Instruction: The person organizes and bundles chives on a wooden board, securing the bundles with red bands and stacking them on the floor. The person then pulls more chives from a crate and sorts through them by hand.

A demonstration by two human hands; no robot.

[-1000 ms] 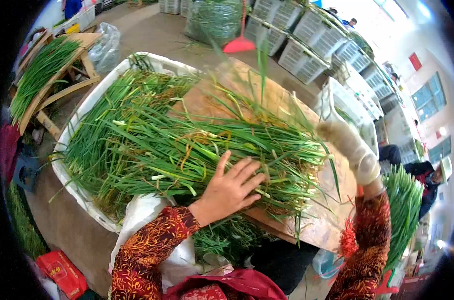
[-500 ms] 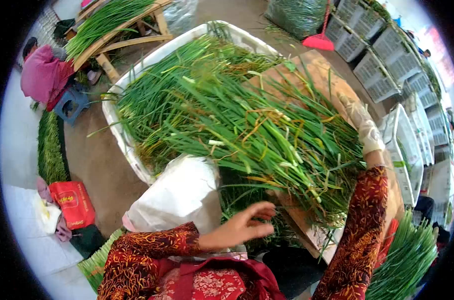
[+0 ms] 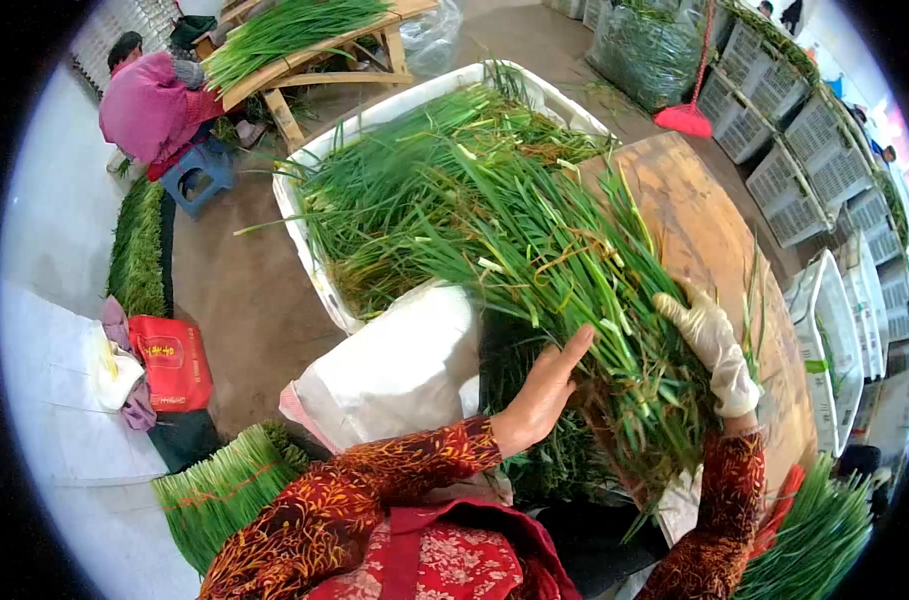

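Note:
A large loose heap of garlic chives [image 3: 535, 230], long green leaves with pale cut ends and some brown strands, slopes from the white tub [image 3: 322, 250] onto the wooden board [image 3: 710, 200]. My bare left hand [image 3: 547, 392] is at the heap's near left side, fingers stretched out; whether it touches the stalks I cannot tell. Against the right side of the heap rests my right hand [image 3: 713, 345], in a pale thin glove, with thumb and fingers apart. The chives lie between the two hands. Some of the right fingers are hidden by leaves.
A white sack [image 3: 390, 350] hangs by the tub's near edge. Tied chive bundles [image 3: 220, 495] lie at lower left and others [image 3: 815, 535] at lower right. A person in pink [image 3: 150, 110] sits by a wooden bench [image 3: 310, 70]. Crates [image 3: 790, 190] line the right.
My right hand has come back across the board from the far right edge, bringing chives leftward and baring more wood. My left hand has risen toward the heap. The view has shifted.

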